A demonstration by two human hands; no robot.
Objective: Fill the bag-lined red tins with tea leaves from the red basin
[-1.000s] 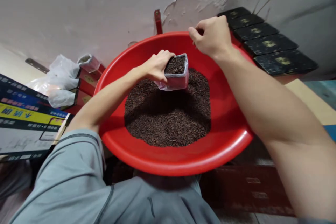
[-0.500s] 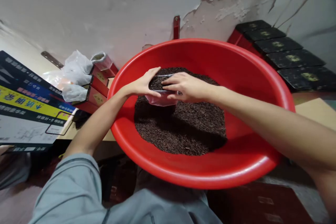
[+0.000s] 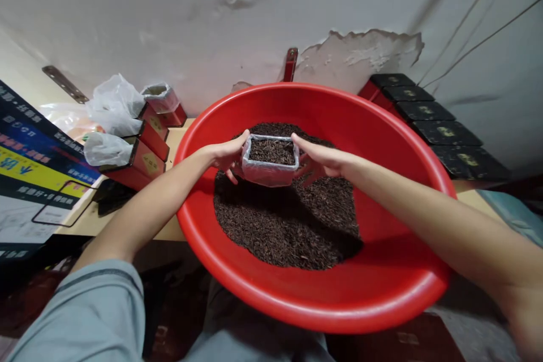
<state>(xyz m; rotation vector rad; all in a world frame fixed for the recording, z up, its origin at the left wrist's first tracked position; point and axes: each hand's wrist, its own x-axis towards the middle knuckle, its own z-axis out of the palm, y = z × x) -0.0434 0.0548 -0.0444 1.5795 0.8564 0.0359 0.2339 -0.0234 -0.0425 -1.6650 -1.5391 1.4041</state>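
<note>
Between my two hands is a small rectangular tin (image 3: 271,174) with a clear plastic bag lining it and folded over its rim. Dark loose tea leaves (image 3: 272,151) fill it to near the top. My left hand (image 3: 231,154) grips its left side, thumb at the upper corner. On the opposite side my right hand (image 3: 316,159) holds it the same way, with some fingers hidden behind the tin. It is held level over a heap of the same dark leaves (image 3: 288,232) in a big red basin (image 3: 322,317).
Left of the basin stand red boxes (image 3: 146,164) with plastic bags (image 3: 114,104) on and in them, and a printed carton (image 3: 29,164). A row of black-lidded red tins (image 3: 441,131) lines the right side. Behind rises a peeling wall (image 3: 161,17).
My right hand has left the leaves at the tin's opening and now grips the tin's right side. The tin now shows its whole open top. The view has tilted up slightly.
</note>
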